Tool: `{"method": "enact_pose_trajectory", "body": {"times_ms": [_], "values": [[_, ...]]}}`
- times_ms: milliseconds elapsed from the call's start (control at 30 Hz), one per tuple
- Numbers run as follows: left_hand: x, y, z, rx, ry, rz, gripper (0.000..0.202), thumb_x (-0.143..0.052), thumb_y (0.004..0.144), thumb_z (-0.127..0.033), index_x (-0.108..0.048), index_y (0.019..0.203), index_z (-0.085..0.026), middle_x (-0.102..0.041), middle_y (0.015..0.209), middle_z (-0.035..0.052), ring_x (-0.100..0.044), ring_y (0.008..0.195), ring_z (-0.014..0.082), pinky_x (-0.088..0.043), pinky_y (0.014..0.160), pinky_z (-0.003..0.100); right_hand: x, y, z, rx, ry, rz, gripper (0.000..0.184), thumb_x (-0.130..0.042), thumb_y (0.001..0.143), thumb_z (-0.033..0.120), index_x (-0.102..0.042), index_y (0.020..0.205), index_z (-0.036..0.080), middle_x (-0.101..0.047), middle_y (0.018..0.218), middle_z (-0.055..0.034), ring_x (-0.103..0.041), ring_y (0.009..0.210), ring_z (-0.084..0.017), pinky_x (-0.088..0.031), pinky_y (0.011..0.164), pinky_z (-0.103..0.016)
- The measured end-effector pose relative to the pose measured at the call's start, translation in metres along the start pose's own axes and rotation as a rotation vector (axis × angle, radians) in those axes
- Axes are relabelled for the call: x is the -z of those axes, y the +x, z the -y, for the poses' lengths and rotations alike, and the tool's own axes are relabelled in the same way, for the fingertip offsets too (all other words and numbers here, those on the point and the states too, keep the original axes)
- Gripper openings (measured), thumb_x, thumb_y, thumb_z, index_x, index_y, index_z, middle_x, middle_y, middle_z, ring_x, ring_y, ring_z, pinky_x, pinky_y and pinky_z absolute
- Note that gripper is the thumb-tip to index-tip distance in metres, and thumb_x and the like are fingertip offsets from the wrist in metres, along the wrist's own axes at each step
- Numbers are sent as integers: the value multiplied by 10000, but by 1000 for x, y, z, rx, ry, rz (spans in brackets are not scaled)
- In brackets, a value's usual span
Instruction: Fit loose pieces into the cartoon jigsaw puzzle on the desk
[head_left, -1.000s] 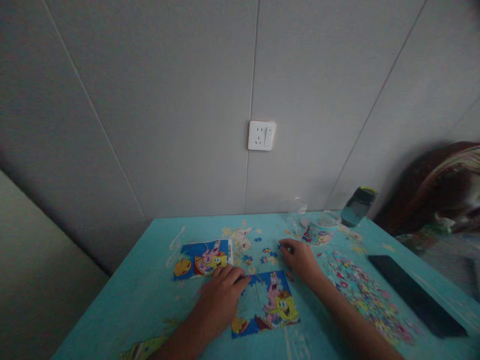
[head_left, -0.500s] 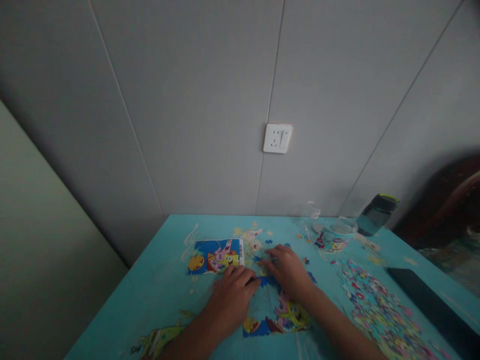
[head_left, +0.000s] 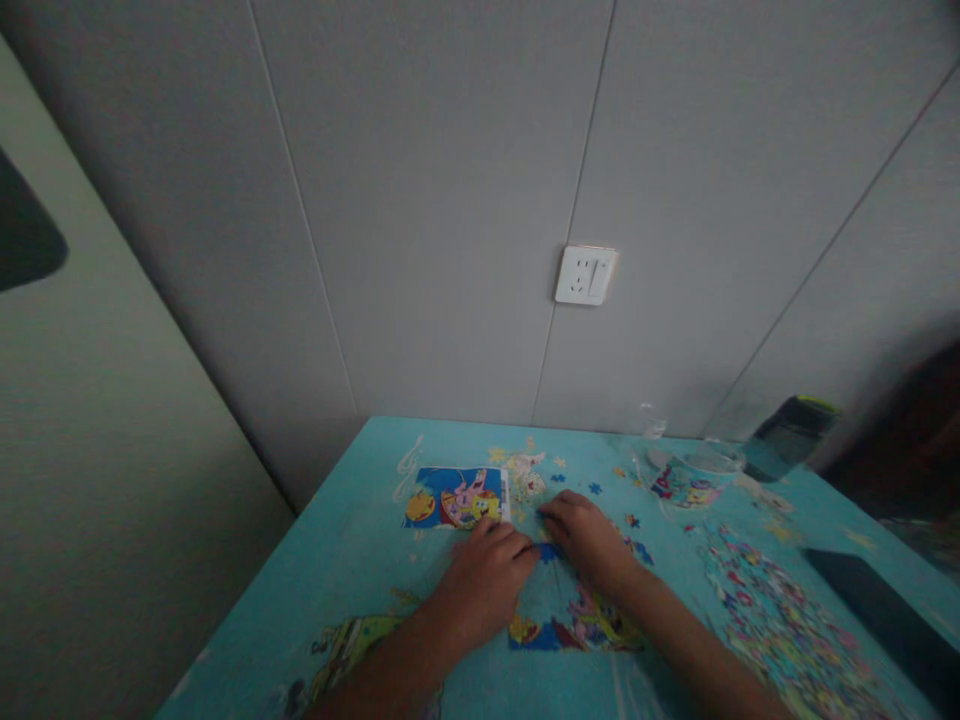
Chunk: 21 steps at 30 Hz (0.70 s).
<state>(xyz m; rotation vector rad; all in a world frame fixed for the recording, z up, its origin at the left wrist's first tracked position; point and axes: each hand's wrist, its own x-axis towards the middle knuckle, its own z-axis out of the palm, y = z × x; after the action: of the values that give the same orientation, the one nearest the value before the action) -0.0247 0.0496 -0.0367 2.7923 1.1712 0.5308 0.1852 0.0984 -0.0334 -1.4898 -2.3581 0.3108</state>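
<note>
A partly joined jigsaw puzzle (head_left: 559,634) lies on the table, its blue, pink and yellow pieces forming a frame around a bare middle. My left hand (head_left: 491,570) rests at its upper left corner, fingers curled down; what they hold, if anything, is hidden. Just beyond the puzzle's top edge my right hand (head_left: 586,532) has its fingertips closed on a small blue puzzle piece (head_left: 541,515), mostly covered. Behind my left hand lies a printed reference picture (head_left: 454,497) with cartoon figures on blue. Loose blue pieces (head_left: 595,488) are scattered beyond my right hand.
A large spread of mixed puzzle pieces (head_left: 780,610) covers the right side, beside a dark flat slab (head_left: 877,610). Behind stand a clear printed tub (head_left: 697,485) and a tilted dark bottle (head_left: 789,440). The grey wall (head_left: 450,250) bounds the table's back.
The view has swung left, so everything appears farther right. My right fingers have drawn together near the puzzle's top edge; my left hand stays at the corner.
</note>
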Motion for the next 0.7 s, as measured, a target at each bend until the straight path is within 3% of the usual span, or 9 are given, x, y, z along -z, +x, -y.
{"method": "enact_pose_trajectory", "body": {"times_ms": [267,467,600,700], "values": [[-2,-1,2,0,-15,-33,330,-580,927,-124,-634,1231,-240,-675,1162,32,-599,1088,204,-380,1003,407,4,-21,-13,122,-115,-45,315,-461,991,140,-697,1187,212,-689,1079,-99,-636,1041,-215,-475,960,-317],[-2,-2,5,-28,-25,-51,249,-566,943,-136,-655,1161,-217,-683,1133,40,-610,1047,206,-402,977,410,7,-26,-19,175,-151,-45,376,-482,971,106,-630,1303,205,-700,1103,-106,-637,1055,-236,-484,975,-346],[2,-3,6,-48,-49,-45,271,-522,955,-115,-651,1176,-201,-683,1151,46,-611,1057,203,-400,991,409,14,-31,-23,143,-119,-73,388,-482,977,147,-629,1328,220,-701,1187,-119,-638,1102,-271,-469,997,-402],[5,-3,6,-59,-51,-51,288,-489,963,-101,-653,1180,-195,-683,1147,53,-610,1062,202,-391,1001,414,17,-34,-21,50,26,-167,361,-447,999,217,-660,1291,215,-711,1150,-114,-662,1038,-258,-501,943,-396]]}}
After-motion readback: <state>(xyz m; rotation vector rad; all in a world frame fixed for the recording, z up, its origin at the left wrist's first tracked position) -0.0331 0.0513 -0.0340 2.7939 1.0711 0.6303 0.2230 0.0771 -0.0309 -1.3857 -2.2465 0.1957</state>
